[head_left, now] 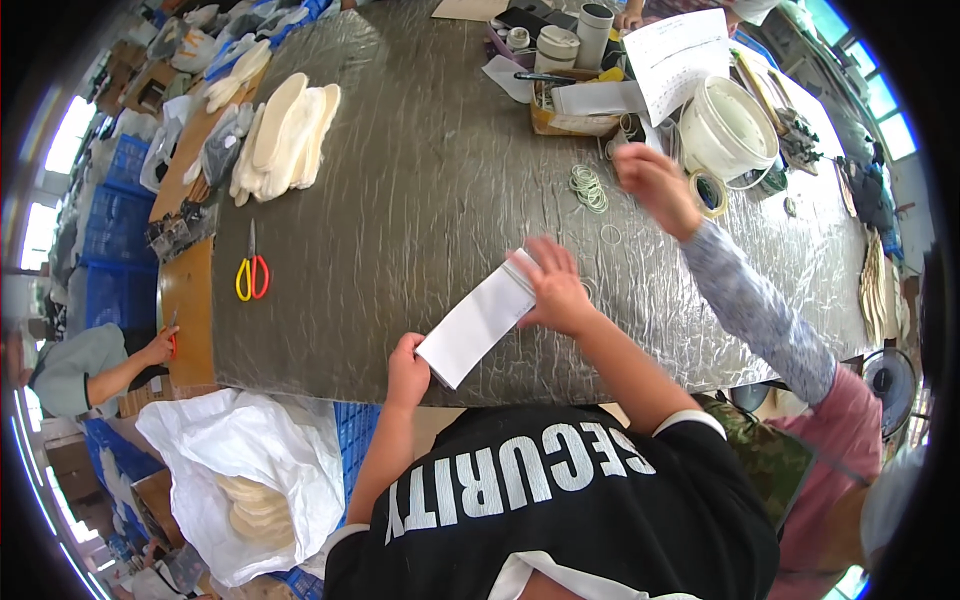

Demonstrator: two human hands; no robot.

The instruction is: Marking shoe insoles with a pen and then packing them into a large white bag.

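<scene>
Slanted over the near edge of the table is a long, narrow bundle of white paper (478, 322). My left hand (407, 372) is closed on its near left corner. At the bundle's far right end, my right hand (558, 290) lies over the edge with its fingers spread, somewhat blurred by motion. A thin pale loop, perhaps a rubber band, shows beside that hand, partly hidden. Further off lies a heap of pale green rubber bands (588, 188), with a single band (611, 234) nearer.
A co-worker's hand (655, 185) reaches in from the right. Behind it stand a white bucket (728, 130), a tape roll (708, 194) and a cardboard box (575, 122). Scissors (252, 272) and cream insoles (288, 140) lie left. A white sack (180, 440) stands below the table's left edge.
</scene>
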